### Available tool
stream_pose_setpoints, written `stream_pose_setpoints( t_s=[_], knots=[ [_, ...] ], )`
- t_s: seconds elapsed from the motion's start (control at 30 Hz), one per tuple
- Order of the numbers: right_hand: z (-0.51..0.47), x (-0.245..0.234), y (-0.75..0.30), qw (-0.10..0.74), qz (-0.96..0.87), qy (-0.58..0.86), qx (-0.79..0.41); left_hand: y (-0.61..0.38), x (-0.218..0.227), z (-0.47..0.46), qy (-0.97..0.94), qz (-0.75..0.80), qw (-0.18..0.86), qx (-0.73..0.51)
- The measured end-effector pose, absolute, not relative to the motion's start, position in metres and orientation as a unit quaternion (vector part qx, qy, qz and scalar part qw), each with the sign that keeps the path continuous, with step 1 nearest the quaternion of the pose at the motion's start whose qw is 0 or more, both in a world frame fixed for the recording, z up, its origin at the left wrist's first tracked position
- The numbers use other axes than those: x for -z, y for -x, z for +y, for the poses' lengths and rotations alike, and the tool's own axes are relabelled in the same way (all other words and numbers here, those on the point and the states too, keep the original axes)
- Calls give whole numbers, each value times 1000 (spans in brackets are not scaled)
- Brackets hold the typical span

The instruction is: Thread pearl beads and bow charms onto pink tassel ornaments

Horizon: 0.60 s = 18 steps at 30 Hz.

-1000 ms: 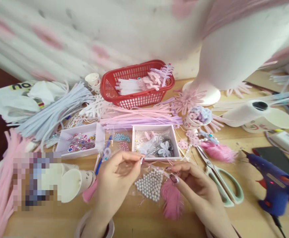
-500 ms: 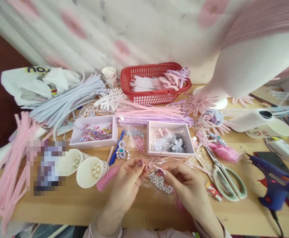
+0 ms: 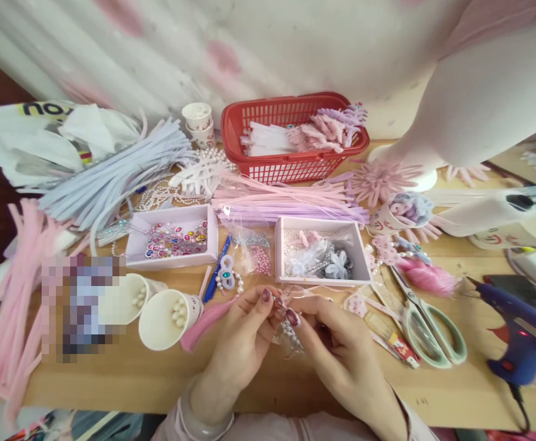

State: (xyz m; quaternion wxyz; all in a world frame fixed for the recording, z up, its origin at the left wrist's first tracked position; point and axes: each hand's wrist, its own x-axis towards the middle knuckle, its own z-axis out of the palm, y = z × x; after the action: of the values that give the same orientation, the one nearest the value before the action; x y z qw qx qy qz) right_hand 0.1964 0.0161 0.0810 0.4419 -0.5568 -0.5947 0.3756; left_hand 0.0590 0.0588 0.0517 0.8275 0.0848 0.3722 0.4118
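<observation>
My left hand is closed in a pinch, thumb against forefinger, on something tiny and shiny that I cannot make out. Right beside it, my right hand also pinches, its fingertips almost touching the left ones; what they hold is too small to name. Beneath the fingers lies a clear bag of silvery pearl beads, partly covered by my right hand. Just beyond the hands sits a pale blue looped piece with a teal gem and pearl beads. A pink tuft lies by my left hand.
Two paper cups of white beads stand left. White boxes hold gem trinkets and beads with flowers. Scissors and a blue glue gun lie right. Behind are pipe cleaners and a red basket.
My fingertips have drawn closer together, and my right hand covers more of the bead bag. The whole view has shifted slightly.
</observation>
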Motion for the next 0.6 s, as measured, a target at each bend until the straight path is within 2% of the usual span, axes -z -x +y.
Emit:
stream_pose_setpoints(
  t_s=[0.2, 0.6],
  knots=[
    [17, -80, -199, 446, -598, 550, -375, -60, -49, 62, -67, 367, 811, -451],
    [15, -80, -194, 452, -581, 517, -437, -56, -44, 60, -85, 324, 847, -412]
  ],
)
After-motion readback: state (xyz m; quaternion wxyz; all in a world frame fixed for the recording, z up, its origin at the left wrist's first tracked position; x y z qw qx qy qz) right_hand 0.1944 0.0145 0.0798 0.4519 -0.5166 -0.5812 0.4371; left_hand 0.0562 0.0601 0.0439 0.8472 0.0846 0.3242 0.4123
